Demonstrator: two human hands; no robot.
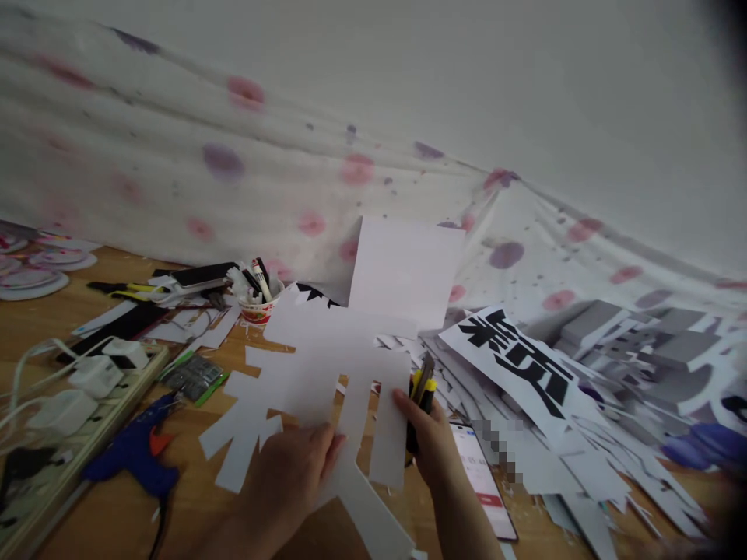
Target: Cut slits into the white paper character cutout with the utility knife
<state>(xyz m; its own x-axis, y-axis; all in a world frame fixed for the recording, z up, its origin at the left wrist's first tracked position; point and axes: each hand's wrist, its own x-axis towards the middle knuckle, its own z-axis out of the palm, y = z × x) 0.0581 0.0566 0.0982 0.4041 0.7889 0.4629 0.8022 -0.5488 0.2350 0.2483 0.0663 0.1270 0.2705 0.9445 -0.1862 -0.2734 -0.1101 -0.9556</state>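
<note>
A large white cut-out [318,365] shaped like a character, with several strips branching from it, is held up in front of me. My left hand [295,470] pinches its lower middle between thumb and fingers. On the right, my right hand [429,435] is wrapped round a yellow and black utility knife [421,397], its tip pointing up. The right thumb also rests against the cut-out's right-hand strip. Behind the cut-out, a plain white sheet [408,268] leans against the patterned cloth.
On the left lie a blue glue gun [137,451], a power strip [75,467] with white plugs, and a small bag [195,377]. A cup of pens [257,307] stands behind. To the right are a phone [484,482], a printed character sheet [517,362] and piled white offcuts [589,474].
</note>
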